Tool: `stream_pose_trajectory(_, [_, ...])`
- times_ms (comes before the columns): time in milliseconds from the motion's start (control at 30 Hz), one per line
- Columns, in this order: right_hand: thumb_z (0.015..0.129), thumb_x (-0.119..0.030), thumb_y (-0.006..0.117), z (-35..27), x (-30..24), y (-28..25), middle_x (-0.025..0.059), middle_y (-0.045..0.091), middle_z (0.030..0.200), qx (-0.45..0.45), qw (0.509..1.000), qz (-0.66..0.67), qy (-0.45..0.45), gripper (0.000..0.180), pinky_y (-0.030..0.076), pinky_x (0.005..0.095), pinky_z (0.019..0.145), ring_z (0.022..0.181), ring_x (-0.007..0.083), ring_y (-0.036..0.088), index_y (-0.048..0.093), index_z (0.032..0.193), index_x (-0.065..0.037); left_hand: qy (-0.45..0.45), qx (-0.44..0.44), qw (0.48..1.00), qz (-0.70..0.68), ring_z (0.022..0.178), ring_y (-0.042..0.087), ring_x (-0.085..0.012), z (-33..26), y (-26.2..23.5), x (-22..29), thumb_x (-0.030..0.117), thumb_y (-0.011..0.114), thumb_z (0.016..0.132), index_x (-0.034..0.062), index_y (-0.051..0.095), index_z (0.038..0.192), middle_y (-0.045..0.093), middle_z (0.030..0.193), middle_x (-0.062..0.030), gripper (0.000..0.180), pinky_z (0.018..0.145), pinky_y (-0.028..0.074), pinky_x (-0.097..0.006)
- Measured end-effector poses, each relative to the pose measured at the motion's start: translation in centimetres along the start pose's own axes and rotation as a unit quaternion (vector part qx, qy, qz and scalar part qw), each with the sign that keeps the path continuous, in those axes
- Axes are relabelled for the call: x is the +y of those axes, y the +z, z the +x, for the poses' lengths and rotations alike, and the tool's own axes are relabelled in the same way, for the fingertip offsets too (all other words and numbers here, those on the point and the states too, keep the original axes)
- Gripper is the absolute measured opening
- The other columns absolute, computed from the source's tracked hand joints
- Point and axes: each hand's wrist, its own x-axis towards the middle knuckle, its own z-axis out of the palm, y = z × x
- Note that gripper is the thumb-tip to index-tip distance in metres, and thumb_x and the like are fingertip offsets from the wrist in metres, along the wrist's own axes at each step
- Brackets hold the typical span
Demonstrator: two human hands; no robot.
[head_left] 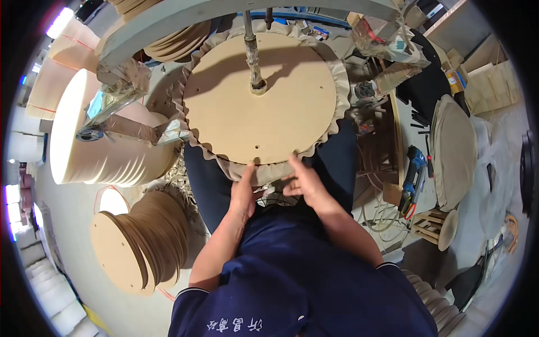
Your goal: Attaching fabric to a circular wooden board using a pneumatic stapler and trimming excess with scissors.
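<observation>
A round wooden board (224, 118) lies before me with its bare face up. Gathered beige fabric (341, 84) runs in a ruffled edge around it. At the near rim my left hand (242, 194) has one digit up over the fabric and appears to pinch it; its other fingers are partly hidden. My right hand (309, 185) is at the same rim, a little to the right. One of its digits reaches to the board's edge, and the others are loosely bent and apart, with nothing visible in them. A vertical metal rod (252, 56) meets the board's middle.
A grey curved frame (168, 19) arches over the far side, with plastic-wrapped arms (132, 128) on both sides. Stacked wooden discs (115, 253) and pale foam rounds (73, 129) stand left. To the right are a blue power tool (414, 163), orange-handled scissors (410, 211) and a covered round cushion (453, 151).
</observation>
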Motion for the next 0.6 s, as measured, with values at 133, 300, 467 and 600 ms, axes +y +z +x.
stream_pose_trajectory(133, [0.099,-0.061,0.06,2.1,-1.4,-1.3,0.007,0.065,0.087,0.018,0.999,0.038,0.014,0.059,0.063,0.0401,0.068,0.062,0.0178,0.064,0.064,0.114,-0.004,-0.039,-0.061,0.997,0.014,0.103,0.067,-0.0221,0.3,2.7,-1.1,0.045,0.068,0.101,0.0077,0.057,0.139,0.067,0.126,-0.0084,0.054,0.08,0.057,-0.04])
stream_pose_trajectory(300, [0.107,-0.044,0.06,0.8,1.1,-0.1,-0.0019,0.051,0.064,-0.035,0.991,0.11,-0.062,0.036,0.058,0.0399,0.069,0.05,0.0123,0.049,0.059,0.094,-0.01,0.053,-0.006,0.998,0.014,0.063,0.054,-0.012,0.9,2.1,-2.4,0.041,0.066,0.104,-0.0001,0.067,0.091,0.063,0.077,-0.0036,0.043,0.057,0.043,-0.032])
stream_pose_trajectory(467, [0.108,-0.042,0.058,-0.3,2.2,2.0,-0.0009,0.046,0.059,-0.048,0.991,0.102,-0.079,0.04,0.056,0.0401,0.066,0.048,0.0134,0.044,0.051,0.082,-0.013,0.117,0.023,0.993,-0.01,0.05,0.038,-0.0083,0.8,0.3,-2.4,0.037,0.064,0.105,0.0091,0.059,0.073,0.048,0.061,0.0041,0.043,0.047,0.029,-0.032])
stream_pose_trajectory(600, [0.109,-0.041,0.055,-1.6,3.8,3.1,0.0004,0.044,0.058,-0.063,0.991,0.082,-0.085,0.045,0.056,0.0398,0.066,0.048,0.0144,0.042,0.048,0.075,-0.012,0.147,0.028,0.987,-0.059,0.053,0.04,-0.0083,-0.2,-0.9,-2.1,0.031,0.065,0.104,0.0103,0.062,0.081,0.049,0.064,0.0056,0.031,0.051,0.031,-0.029])
